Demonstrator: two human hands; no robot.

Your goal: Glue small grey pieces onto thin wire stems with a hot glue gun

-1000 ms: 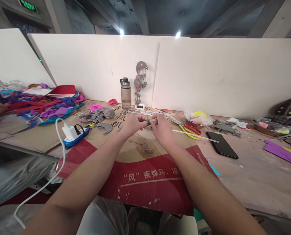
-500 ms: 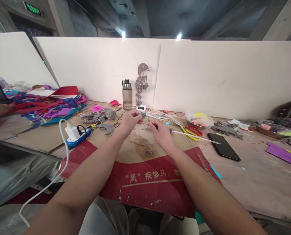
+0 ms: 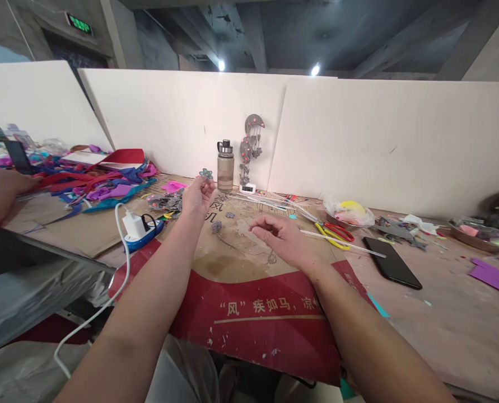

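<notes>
My left hand (image 3: 197,196) is raised above the cardboard sheet (image 3: 241,263), pinching a small grey felt flower (image 3: 206,174) between its fingertips. A thin thread seems to trail from it toward the sheet. My right hand (image 3: 279,235) hovers low over the cardboard with fingers loosely curled and thumb near the forefinger; whether it holds the thread I cannot make out. Small grey felt pieces (image 3: 217,226) lie on the cardboard between the hands.
A water bottle (image 3: 225,166) and a grey felt hanging ornament (image 3: 251,145) stand at the white back board. Yellow-and-red scissors (image 3: 333,232), a black phone (image 3: 392,262), a charger on a blue power strip (image 3: 140,229), coloured felt scraps (image 3: 98,184). Another person's hand (image 3: 1,184) is at left.
My left hand has lifted up and to the left with the felt flower. My right hand let go and drew back lower. The two hands have parted.
</notes>
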